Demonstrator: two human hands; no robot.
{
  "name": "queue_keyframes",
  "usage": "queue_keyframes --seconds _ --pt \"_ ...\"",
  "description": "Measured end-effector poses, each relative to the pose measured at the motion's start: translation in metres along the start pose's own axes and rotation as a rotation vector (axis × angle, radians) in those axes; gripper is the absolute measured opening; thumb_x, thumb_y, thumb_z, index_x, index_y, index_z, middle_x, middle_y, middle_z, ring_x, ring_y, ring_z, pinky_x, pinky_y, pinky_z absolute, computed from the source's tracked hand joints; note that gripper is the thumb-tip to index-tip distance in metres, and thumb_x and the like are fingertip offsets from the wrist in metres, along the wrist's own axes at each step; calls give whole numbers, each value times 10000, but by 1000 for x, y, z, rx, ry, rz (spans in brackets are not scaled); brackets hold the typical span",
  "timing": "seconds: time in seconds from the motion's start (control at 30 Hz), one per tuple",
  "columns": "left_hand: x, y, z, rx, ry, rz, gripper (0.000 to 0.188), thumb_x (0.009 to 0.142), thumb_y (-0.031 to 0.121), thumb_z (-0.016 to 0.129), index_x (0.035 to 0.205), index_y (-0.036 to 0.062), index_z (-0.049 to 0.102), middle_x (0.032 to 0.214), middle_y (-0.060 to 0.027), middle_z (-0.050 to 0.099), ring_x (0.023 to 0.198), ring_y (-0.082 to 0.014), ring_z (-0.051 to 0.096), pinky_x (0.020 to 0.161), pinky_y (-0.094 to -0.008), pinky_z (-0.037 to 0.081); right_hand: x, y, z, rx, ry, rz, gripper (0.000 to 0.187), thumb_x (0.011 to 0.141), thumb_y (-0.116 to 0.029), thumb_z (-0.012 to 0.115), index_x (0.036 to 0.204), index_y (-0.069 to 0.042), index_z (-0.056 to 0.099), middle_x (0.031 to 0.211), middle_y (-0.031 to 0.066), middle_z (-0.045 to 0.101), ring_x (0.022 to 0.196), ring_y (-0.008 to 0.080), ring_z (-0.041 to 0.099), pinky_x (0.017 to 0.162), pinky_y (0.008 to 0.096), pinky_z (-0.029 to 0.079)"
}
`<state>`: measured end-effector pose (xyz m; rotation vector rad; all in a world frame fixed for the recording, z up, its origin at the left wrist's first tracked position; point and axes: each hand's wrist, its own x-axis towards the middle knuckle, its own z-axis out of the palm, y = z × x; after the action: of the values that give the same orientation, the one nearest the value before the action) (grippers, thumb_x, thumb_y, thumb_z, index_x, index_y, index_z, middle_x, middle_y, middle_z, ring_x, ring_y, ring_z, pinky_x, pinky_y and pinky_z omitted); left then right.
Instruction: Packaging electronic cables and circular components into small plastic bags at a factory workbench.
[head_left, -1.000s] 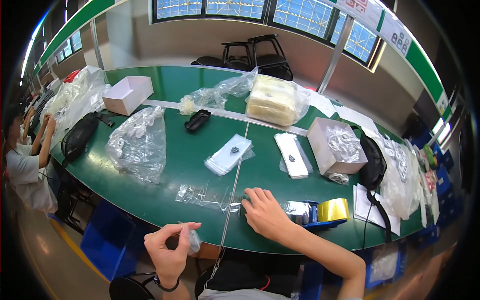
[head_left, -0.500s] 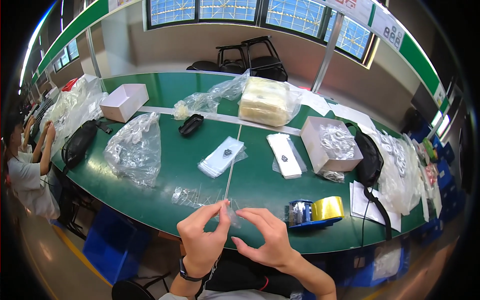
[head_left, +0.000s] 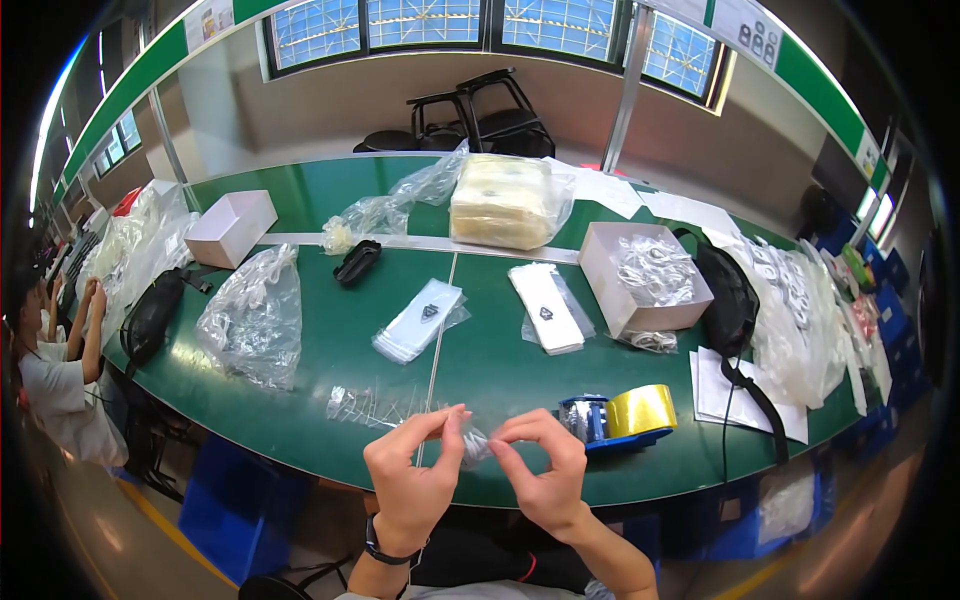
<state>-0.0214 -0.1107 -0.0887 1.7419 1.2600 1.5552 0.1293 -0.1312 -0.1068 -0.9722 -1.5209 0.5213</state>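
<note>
Near the front edge of the table, my left hand (head_left: 418, 470) pinches one side of a small clear plastic bag (head_left: 475, 447) with something whitish in it. At the bag's other side, the thumb and forefinger of my right hand (head_left: 545, 468) come together on its edge. Thin clear strips or small bags (head_left: 365, 407) lie just beyond my left hand. Beside my right hand stands a blue tape dispenser (head_left: 597, 420) with a roll of yellow tape (head_left: 641, 411). Farther in lie two stacks of flat pouches, one translucent (head_left: 415, 325) and one white (head_left: 540, 300).
A white box (head_left: 610, 270) holds bagged white cables (head_left: 655, 270). A black pouch (head_left: 728, 298), papers (head_left: 705, 395), a wrapped bundle (head_left: 500, 205), a crumpled plastic bag (head_left: 255, 320), a black case (head_left: 357, 262) and another white box (head_left: 232, 228) surround the work area. A co-worker (head_left: 60, 380) is at far left.
My right hand has gone from spread fingers to a pinch at the bag's edge. The view has shifted slightly, so the table's things appear farther left.
</note>
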Motion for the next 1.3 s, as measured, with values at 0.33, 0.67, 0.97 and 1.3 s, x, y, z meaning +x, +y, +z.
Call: queue_keyframes --seconds 0.33,0.67,0.97,1.3 --pt "-6 -10 -11 -346 -250 -211 170 935 20 577 936 -77 716 886 -147 744 841 -180 708 801 -286 550 2 5 -20 87 -57 54 115 822 48 718 883 12 628 898 124 683 824 187 657 769 292 514" --pt "-13 -19 -10 -442 -365 -83 286 799 40 742 1067 -50 699 962 -169 742 908 -242 725 853 -316 547 -6 0 -28 111 -52 46 113 804 33 745 883 8 668 857 131 721 767 221 715 702 296 551" --pt "-21 -23 -3 -411 -238 -62 66 787 -40 736 851 -49 744 825 -168 743 774 -213 721 711 -280 539 -6 -7 -35 68 -79 9 155 796 92 735 874 28 618 841 157 718 820 238 721 763 329 570" --pt "-15 -14 -6 -285 -228 46 69 762 -59 745 830 -42 751 781 -151 742 695 -181 708 651 -246 522 -6 -2 -39 44 -84 -32 192 757 76 752 938 32 705 892 135 731 802 231 713 750 304 561"
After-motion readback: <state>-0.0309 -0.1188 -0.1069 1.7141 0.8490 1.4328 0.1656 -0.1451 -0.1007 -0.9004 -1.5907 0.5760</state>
